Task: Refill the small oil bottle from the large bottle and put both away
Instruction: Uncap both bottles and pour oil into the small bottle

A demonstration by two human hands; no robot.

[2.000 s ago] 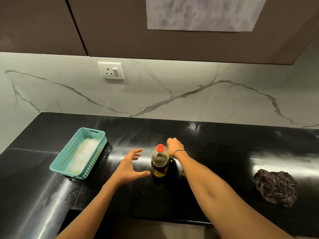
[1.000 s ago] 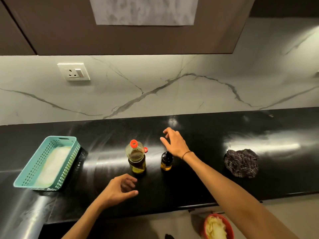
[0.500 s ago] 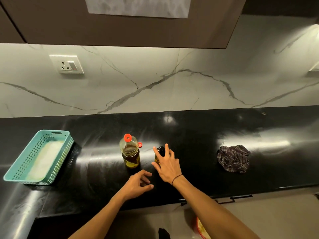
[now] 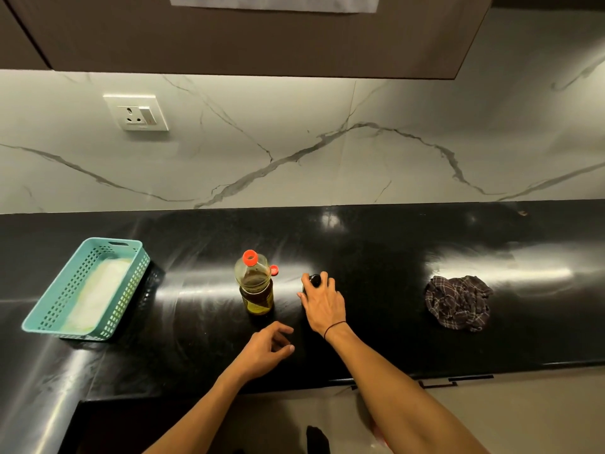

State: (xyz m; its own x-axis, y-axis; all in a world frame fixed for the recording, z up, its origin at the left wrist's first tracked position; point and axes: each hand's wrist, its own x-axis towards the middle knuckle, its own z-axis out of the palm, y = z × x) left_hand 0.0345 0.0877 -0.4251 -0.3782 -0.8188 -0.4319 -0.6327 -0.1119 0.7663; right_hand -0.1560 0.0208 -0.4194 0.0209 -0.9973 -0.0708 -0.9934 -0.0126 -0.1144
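Fingers of your right hand (image 4: 324,304): curled round the small oil bottle (image 4: 315,280), upright on the black counter (image 4: 376,263). Your left hand (image 4: 265,352): loosely curled, holding nothing. Large bottle (image 4: 255,285): upright, just left of the small one.

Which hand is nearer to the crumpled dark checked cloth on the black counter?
Right. The right hand wraps the small dark bottle, left of the cloth; the left hand hovers farther left, nearer the counter edge.
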